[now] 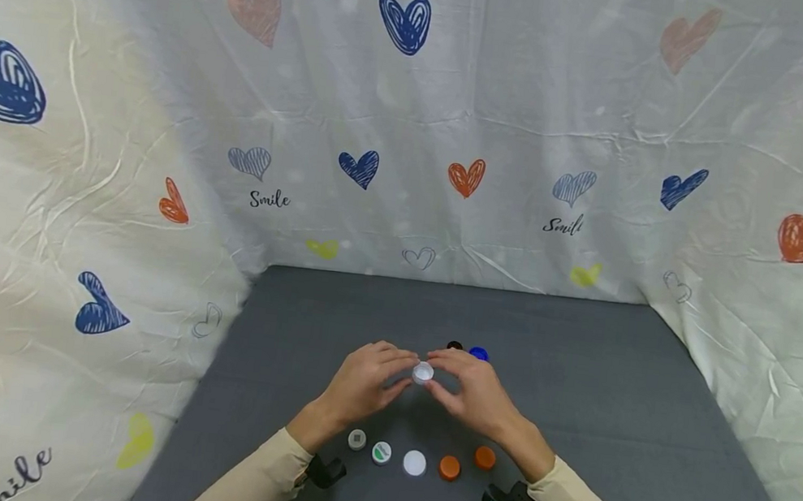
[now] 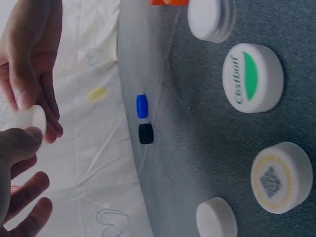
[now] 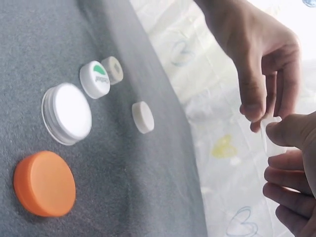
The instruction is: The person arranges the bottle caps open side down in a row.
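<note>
From the head, the left hand [image 1: 362,379] and the right hand [image 1: 480,395] meet over the table [image 1: 615,387], thumbs and fingers both pinching the pale cap [image 1: 423,373]. Seen from that cap, the blue cap [image 1: 479,354] sits at two o'clock, the white cap [image 1: 414,463] at six, the orange caps [image 1: 449,469] around five, the green-marked cap [image 1: 382,453] at seven.

From the left wrist, the pale cap is at nine o'clock — the left thumb lies against it, other fingers of that hand loosely spread. A plain cap [image 2: 219,219] rests at five.

From the right wrist, the pale cap stands off the table towards three o'clock, the right thumb pressed to it. The step looks like a two-handed hold in mid-air; whether it's a turn or a hand-over, I can't tell. The next move, I'd judge, calls for a steady pinch from one hand — before the other lets go.
</note>
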A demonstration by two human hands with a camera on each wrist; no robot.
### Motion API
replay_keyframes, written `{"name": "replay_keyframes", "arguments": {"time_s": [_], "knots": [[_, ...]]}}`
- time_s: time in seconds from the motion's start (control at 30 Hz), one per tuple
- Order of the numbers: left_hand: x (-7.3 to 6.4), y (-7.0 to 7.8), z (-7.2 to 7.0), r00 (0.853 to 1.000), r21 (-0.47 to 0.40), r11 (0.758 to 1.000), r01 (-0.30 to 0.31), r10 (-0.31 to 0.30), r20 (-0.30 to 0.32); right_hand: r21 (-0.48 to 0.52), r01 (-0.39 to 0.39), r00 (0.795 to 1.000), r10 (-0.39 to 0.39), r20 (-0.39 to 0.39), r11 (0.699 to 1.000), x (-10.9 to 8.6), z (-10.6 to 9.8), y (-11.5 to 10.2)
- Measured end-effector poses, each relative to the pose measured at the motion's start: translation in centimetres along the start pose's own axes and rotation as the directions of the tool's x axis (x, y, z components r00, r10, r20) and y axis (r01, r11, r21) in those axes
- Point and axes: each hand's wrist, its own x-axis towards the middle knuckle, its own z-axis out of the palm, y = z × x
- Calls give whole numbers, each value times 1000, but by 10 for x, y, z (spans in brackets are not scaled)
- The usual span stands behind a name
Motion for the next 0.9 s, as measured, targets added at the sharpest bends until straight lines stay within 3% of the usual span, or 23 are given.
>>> {"name": "replay_keyframes", "arguments": {"time_s": [0.3, 0.4, 0.57, 0.67, 0.8, 0.9], "knots": [[-4, -4, 6, 998, 11, 999, -36, 36, -58, 64, -16, 1000, 16, -3, 998, -2, -1, 1], [-5, -4, 8, 999, -32, 999, 4, -6, -52, 46, -8, 1000, 9, -17, 999, -2, -6, 2], [-7, -5, 10, 990, -150, 979, 138, -139, 1, -10, 27, 998, -28, -48, 1000, -3, -11, 5], [-7, -4, 11, 972, -282, 931, 233, -226, 59, -42, 78, 995, -81, -61, 996, -4, -12, 6], [-7, -3, 12, 937, -455, 819, 349, -316, 150, -57, 167, 983, -171, -67, 984, -3, -8, 6], [-6, -3, 12, 915, -513, 758, 402, -347, 205, -62, 218, 973, -222, -64, 974, -1, -5, 5]]}}
